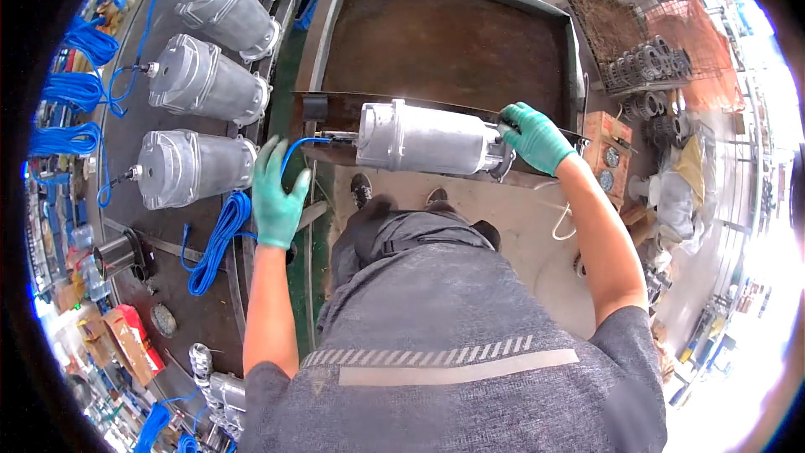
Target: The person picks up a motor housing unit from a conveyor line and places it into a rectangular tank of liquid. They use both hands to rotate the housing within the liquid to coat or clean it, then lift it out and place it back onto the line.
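A silver-grey pump motor [428,138], cylindrical and ribbed at one end, lies on its side across the near edge of a brown metal tray [444,38]. My right hand [537,139], in a green glove, grips its right end, where dark fittings show; the fingertips are partly hidden. From its left end a blue cable [295,148] runs toward my left hand [278,197]. That hand, also gloved in green, has its fingers spread beside the cable and close to the flange of another motor [197,168] on the left bench.
More grey motors [205,80] lie in a row on the dark bench, with blue cable coils [220,243] beside them. At the right stand a wire cage [629,25] of metal parts and a cardboard box [605,151]. A red box [134,342] sits at lower left.
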A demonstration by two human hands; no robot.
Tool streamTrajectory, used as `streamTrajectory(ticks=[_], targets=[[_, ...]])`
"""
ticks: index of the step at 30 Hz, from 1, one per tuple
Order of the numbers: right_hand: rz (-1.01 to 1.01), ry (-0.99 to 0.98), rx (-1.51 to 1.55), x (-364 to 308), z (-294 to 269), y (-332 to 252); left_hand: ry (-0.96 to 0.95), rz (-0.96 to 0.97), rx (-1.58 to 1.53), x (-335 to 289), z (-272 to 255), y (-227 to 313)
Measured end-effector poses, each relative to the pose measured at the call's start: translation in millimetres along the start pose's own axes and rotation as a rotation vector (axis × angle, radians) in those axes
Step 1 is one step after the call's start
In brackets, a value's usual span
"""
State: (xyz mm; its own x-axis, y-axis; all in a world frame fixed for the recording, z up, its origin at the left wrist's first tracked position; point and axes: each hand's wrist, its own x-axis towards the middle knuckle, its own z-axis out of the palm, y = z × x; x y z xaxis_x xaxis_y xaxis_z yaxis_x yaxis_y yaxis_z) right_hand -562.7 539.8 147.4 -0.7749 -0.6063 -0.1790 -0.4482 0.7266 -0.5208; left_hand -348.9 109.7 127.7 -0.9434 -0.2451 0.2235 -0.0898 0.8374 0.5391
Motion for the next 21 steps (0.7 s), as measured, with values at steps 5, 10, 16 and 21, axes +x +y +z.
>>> streamTrajectory(ticks=[5,10,16,21], targets=[[0.144,-0.267,-0.521,17,-25,-46,-0.508,-0.083,-0.348,54,52,-40],[0.221,-0.331,-0.509,23,-18,-40,-0.627,-0.066,-0.441,76,59,-42],[0.126,-0.282,-0.478,17,-12,-26,-0.583,0.027,-0.356,84,75,-58],[0.173,-0.311,-0.486,18,-14,-38,-0.822,-0.719,-0.62,107,89,-58]])
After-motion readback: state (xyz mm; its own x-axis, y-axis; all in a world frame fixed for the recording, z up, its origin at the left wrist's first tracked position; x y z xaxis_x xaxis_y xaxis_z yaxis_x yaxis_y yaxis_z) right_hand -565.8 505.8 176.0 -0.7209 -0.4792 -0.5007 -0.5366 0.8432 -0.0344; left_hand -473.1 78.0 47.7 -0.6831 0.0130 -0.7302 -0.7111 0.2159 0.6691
